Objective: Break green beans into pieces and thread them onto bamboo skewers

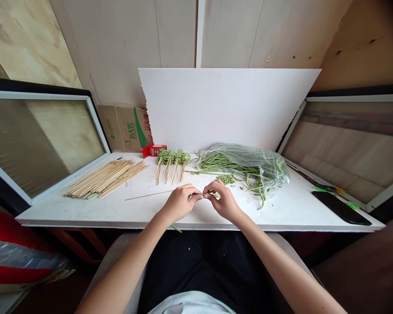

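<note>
My left hand (182,201) and my right hand (223,203) meet above the front of the table, fingertips pinched close together. Between them runs a thin green long bean (201,195), gripped by both; fingers cover much of it. A bamboo skewer (147,196) reaches leftward from behind my left hand; whether that hand touches it I cannot tell. Below my left wrist a green bean end (176,228) pokes over the table edge. Just beyond my right hand lies a small heap of cut bean pieces (225,179).
Loose skewers (106,178) are piled at left. Several bean-loaded skewers (173,157) lie near a red box (153,150). Long beans spill from a plastic bag (249,157). A black phone (340,207) rests at right. A white board (229,109) and a carton (126,128) stand behind.
</note>
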The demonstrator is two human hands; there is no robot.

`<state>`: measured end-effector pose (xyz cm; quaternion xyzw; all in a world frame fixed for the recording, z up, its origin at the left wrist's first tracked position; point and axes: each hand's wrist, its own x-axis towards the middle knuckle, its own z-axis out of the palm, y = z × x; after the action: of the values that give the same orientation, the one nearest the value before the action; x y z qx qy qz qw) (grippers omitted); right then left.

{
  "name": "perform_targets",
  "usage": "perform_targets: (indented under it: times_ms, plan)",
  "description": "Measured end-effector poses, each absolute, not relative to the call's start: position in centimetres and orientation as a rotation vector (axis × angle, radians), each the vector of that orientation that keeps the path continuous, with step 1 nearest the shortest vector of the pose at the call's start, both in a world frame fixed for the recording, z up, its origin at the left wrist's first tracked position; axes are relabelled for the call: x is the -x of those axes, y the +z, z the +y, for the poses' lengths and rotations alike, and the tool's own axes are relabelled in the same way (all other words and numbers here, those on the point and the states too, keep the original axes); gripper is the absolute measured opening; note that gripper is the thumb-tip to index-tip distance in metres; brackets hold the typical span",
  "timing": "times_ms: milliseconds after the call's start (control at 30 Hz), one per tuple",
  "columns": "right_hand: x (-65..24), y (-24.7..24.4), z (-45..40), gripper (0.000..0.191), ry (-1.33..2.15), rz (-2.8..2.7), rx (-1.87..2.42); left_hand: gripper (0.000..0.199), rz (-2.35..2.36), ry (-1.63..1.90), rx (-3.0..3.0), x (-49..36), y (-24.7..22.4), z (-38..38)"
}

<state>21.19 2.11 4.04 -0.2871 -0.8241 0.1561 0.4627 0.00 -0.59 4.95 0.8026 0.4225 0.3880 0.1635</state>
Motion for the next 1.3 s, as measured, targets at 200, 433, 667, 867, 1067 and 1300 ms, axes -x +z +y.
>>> perform_targets:
  times_ms: [200, 433, 667, 867, 1067, 1300]
  plan:
    - [-20.7, 3.5, 1.9, 0.029, 0.419, -2.048, 0.666, 0.024, 1.113, 1.113, -2.294, -0.6, 4.6, -0.6]
    - [-20.6, 3.6, 1.8, 0.012, 0.637, -1.953, 0.639, 0.025, 0.956, 1.22, -2.091, -1.0, 5.0, -0.9]
    - [-20.3, 2.3, 2.4, 0.044, 0.983, -1.862, 0.57, 0.025, 0.912, 1.175, -2.085, -0.9, 5.0, -0.8]
    - [-21.0, 3.5, 2.2, 0.032, 0.762, -1.851, 0.649, 0.018, 1.093, 1.277, -2.281, -0.5, 4.9, -0.5]
    - [-21.4, 5.4, 1.4, 0.014, 0.373, -1.96, 0.677, 0.012, 1.248, 1.399, -2.496, -0.2, 4.8, -0.5]
    - [-20.7, 4.7, 1.2, 0.016, 0.216, -2.0, 0.671, 0.011, 1.214, 1.42, -2.417, -1.0, 5.1, -1.0]
